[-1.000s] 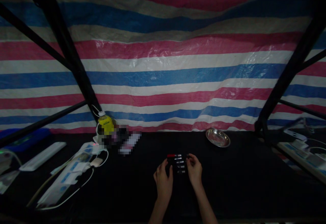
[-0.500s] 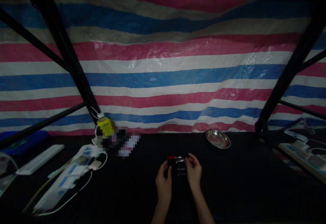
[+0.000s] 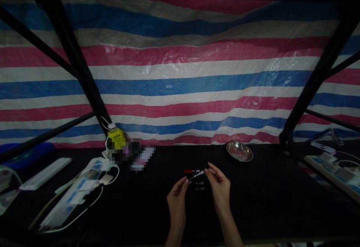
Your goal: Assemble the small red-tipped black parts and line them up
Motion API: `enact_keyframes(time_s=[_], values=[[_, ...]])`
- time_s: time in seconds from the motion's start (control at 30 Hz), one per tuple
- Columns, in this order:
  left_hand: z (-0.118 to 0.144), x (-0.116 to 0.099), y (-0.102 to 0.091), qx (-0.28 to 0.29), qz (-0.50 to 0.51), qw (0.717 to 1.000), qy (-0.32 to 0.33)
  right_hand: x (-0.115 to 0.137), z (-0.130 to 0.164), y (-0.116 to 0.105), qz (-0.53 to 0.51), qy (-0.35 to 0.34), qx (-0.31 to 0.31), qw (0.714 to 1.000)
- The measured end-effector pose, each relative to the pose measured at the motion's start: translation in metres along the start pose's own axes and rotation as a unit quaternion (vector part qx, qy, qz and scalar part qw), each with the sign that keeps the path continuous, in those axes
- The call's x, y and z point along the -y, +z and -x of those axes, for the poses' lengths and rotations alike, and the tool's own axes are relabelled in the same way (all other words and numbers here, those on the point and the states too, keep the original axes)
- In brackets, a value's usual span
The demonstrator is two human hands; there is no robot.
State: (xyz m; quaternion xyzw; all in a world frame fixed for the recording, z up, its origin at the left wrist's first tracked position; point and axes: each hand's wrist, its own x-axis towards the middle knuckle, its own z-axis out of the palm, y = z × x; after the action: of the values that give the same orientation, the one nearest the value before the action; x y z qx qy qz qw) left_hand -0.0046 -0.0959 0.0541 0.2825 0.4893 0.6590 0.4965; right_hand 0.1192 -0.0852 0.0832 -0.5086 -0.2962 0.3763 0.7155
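Between my two hands is a slim pen-like tube (image 3: pixel 199 174), dark at its left end and silvery or clear at its right. My right hand (image 3: pixel 221 189) pinches the silvery end between thumb and fingertips. The fingertips of my left hand (image 3: pixel 177 198) are closed at the dark end. Just behind lies a red tube with a silvery end (image 3: pixel 190 171) on the black table. Nearer me, between the hands, lie two dark tubes with silvery ends, a farther one (image 3: pixel 200 183) and a nearer one (image 3: pixel 200 189). Their exact kind is too dim to make out.
A round metal dish (image 3: pixel 239 151) stands at the back right. At left are a power strip (image 3: pixel 74 194) with white cables, a yellow bottle (image 3: pixel 117 137) and pixelated items. Another power strip (image 3: pixel 332 175) lies far right. Black frame posts (image 3: pixel 302 89) flank a striped tarp (image 3: pixel 194 82).
The pen-like tube has been lifted and tilted up to the right by my right hand. My left fingertips have come to its dark end. The view has shifted slightly.
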Motion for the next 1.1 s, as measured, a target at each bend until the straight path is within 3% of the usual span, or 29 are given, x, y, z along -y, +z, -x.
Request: enact_keyframes(time_s=[0.23, 0.57, 1.1], values=[[0.008, -0.003, 0.005, -0.003, 0.098, 0.994, -0.053, 0.023, 0.015, 0.004, 0.072, -0.1, 0.114, 0.986], [0.01, -0.005, 0.008, -0.009, 0.195, 0.967, -0.163, 0.037, 0.025, 0.008, 0.144, -0.202, 0.107, 0.963], [0.003, -0.014, 0.005, 0.029, 0.15, 0.963, -0.221, 0.034, 0.01, -0.003, 0.176, -0.177, 0.169, 0.954]])
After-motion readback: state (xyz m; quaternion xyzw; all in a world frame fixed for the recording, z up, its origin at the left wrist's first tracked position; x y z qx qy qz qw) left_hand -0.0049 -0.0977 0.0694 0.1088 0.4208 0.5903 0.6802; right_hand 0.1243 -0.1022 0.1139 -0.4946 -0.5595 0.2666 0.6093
